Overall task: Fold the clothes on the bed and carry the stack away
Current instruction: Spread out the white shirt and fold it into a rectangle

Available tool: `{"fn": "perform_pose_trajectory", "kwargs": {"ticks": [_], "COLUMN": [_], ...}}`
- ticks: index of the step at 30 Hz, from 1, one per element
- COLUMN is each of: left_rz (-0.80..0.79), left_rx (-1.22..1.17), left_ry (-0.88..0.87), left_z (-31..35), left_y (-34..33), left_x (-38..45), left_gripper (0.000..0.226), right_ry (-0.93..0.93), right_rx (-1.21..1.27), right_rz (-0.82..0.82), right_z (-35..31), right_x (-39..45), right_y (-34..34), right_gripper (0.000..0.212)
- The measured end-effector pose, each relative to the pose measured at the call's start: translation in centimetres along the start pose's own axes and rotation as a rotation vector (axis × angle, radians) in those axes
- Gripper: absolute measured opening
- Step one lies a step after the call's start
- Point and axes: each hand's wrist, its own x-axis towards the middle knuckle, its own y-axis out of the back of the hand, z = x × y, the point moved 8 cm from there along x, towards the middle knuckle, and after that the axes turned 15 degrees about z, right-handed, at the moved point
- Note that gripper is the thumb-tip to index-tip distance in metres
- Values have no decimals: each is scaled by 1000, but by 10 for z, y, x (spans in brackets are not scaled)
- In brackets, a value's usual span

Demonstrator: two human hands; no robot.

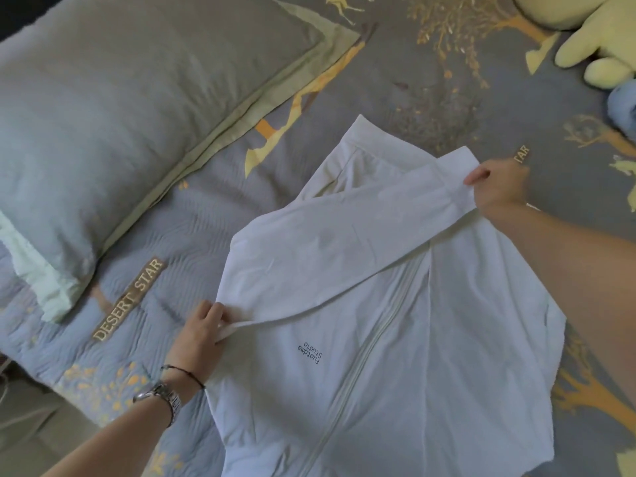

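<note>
A white jacket (pixel 395 339) lies on the bed (pixel 447 98); its sleeve (pixel 344 256) stretches diagonally between both pinching hands, left hand (pixel 203 335) near, right hand (pixel 499 187) far.

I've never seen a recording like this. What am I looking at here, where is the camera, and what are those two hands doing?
There is no machine here. A person wears one camera on the head, so this single picture looks down at their own hands. They stand over a bed with a patterned bedspread. On it lies a white jacket with a zipper down the front. The left hand, with a watch at the wrist, pinches the sleeve near the shoulder. The right hand holds the sleeve's cuff end, so the sleeve stretches across the jacket. A grey pillow lies at the upper left, and a pale yellow soft toy at the upper right.
</note>
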Motion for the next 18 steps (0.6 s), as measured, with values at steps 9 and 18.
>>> {"fn": "perform_pose_trajectory", "kwargs": {"ticks": [9,18], "left_rz": [-129,-219], "left_rx": [-18,-18], "left_ry": [-256,-392], "left_z": [28,33], "left_y": [-14,-30], "left_x": [-19,-39], "left_gripper": [58,57], "right_ry": [115,124], "right_rx": [-217,-349], "right_rz": [-250,-400], "right_z": [-11,5], "right_x": [10,-12], "right_y": [-55,-82], "right_gripper": [43,79]}}
